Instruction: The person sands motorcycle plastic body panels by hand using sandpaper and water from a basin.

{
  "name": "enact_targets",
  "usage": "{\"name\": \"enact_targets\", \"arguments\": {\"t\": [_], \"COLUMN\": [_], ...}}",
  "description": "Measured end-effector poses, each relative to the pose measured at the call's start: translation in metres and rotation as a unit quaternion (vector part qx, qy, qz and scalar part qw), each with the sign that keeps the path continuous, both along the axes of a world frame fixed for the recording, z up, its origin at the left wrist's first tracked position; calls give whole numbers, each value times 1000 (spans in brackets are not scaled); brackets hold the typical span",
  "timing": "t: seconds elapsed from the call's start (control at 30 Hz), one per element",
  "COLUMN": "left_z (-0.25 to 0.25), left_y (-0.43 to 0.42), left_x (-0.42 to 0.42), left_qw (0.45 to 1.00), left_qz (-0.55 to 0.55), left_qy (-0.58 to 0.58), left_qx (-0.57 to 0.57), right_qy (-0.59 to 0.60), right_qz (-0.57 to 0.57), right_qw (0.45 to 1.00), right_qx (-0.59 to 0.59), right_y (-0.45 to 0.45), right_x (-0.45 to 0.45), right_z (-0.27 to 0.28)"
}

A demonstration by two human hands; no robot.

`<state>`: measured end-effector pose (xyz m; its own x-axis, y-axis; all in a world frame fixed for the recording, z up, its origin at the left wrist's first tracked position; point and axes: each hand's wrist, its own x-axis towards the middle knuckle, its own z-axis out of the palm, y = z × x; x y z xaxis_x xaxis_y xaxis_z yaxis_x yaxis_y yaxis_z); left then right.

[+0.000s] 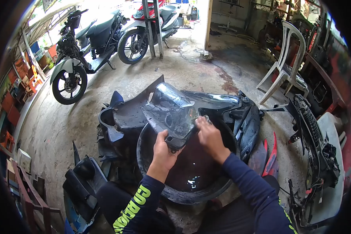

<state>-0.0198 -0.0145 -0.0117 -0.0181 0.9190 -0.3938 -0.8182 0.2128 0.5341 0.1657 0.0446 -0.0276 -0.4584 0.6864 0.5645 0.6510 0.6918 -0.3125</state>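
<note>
My left hand (162, 153) grips the lower end of a wet, dark plastic motorcycle body panel (168, 113), thumb on its near face. The panel is tilted up over a wide round black basin (143, 171) holding dark liquid (197, 163). Close to the panel's right edge is my right hand (211, 137), its fingers curled closed. Something small may be pinched at its fingertips, but I cannot make it out. Behind the basin lie a grey-black fairing piece (134, 111) and a glossy dark fairing (247, 124), the latter reaching round to the right.
Black plastic parts (85, 177) lie at my left, and red pieces (270, 156) at my right. Farther right are a long black frame part (318, 144) and a plastic chair (286, 62). Two motorbikes, one white and black (72, 62), one red (138, 43), stand behind.
</note>
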Motion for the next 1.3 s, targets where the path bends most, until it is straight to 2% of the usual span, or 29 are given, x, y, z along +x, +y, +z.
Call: {"name": "enact_targets", "arguments": {"t": [0.07,0.13,0.17,0.27,0.3,0.4,0.43,0.47,0.53,0.6,0.67,0.73,0.77,0.8,0.87,0.93,1.0,1.03,1.13,1.2,1.3], "left_z": [2,-5,-7,-8,-8,-3,-3,-5,-7,-3,-3,-4,-5,-4,-1,-1,1,1,-4,0,0], "left_y": [-1,3,6,3,3,7,6,3,2,3,5,2,1,0,2,3,0,0,5,8,6], "left_x": [4,-4,-5,-2,-2,-7,-8,-7,-2,-5,-8,0,3,2,-6,-8,2,4,-10,-7,-5], "left_qw": [1000,1000,1000,1000,1000,1000,1000,1000,1000,1000,1000,1000,1000,1000,1000,1000,1000,1000,1000,1000,1000], "left_qz": [4,2,1,7,9,4,-1,-5,2,-2,-8,-3,-4,-4,-4,-9,-4,8,-8,-7,-2], "left_qy": [-5,4,1,5,6,15,13,10,10,-1,-11,6,19,19,-7,-14,10,18,-19,-21,-25], "left_qx": [4,-17,-11,-5,-12,-13,-13,-14,-6,-17,-7,-8,-10,-11,-6,-2,-11,-10,1,6,-1], "right_qy": [-3,30,56,68,54,52,46,62,87,50,71,111,177,176,122,135,191,156,54,61,68], "right_qz": [-10,64,64,-26,-32,43,24,-13,-40,12,33,-55,-86,-85,-35,-29,-111,-109,15,34,-23], "right_qw": [1000,997,996,995,997,997,997,998,992,998,997,990,960,961,991,990,959,971,998,998,997], "right_qx": [18,26,17,-73,-49,25,53,-29,-84,27,25,-63,-198,-198,-34,-39,-180,-142,17,10,16], "right_y": [-10,-38,-30,12,3,-35,-21,-6,9,-25,-30,0,9,-1,-22,-13,9,6,-40,-33,-25], "right_x": [-4,-14,-11,1,-5,-19,-15,-7,-5,-16,-19,-11,-6,-9,-20,-15,-9,-11,-21,-15,-17], "right_z": [-5,-7,-10,-16,-14,-14,-14,-13,-10,-7,-6,-6,0,3,1,2,2,1,-7,-9,-6]}}
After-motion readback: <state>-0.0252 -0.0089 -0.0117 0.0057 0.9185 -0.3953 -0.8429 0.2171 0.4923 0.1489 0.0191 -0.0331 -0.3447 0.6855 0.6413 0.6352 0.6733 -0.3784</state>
